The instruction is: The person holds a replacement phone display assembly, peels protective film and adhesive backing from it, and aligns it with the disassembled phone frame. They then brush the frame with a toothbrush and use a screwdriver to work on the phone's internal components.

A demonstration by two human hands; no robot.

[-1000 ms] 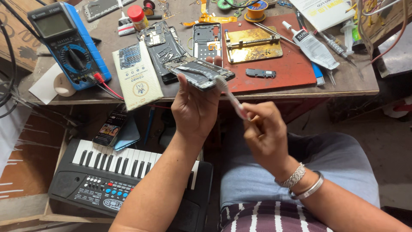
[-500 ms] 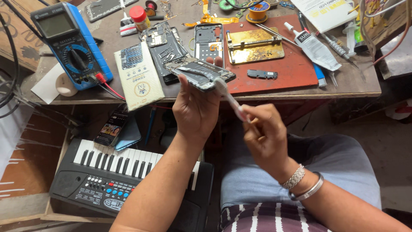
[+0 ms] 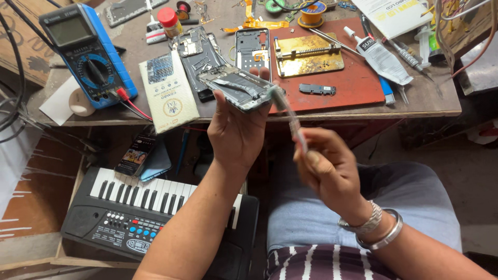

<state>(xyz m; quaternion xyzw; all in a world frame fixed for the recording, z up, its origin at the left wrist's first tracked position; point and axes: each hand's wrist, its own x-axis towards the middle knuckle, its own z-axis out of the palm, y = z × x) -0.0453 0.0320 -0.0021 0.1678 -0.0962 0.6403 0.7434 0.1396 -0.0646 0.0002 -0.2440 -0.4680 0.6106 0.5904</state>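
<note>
My left hand (image 3: pixel 236 132) gripped the opened phone (image 3: pixel 239 88) above the table edge (image 3: pixel 363 111); my right hand (image 3: pixel 327 168) pinched the brush (image 3: pixel 290 116) at its rim. Light strokes, I judged, frame steady, bristles off the board.

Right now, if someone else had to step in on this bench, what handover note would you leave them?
Left hand: holds an opened phone up off the bench, insides facing up.
Right hand: grips a thin brush, tip at the phone's right end; it is blurred.
On the table: multimeter, red mat with a brass jig, glue tube, other phone frame. A keyboard sits below.
Done: phone is open.
Left: the phone is not closed up; spare parts lie loose on the bench.
</note>
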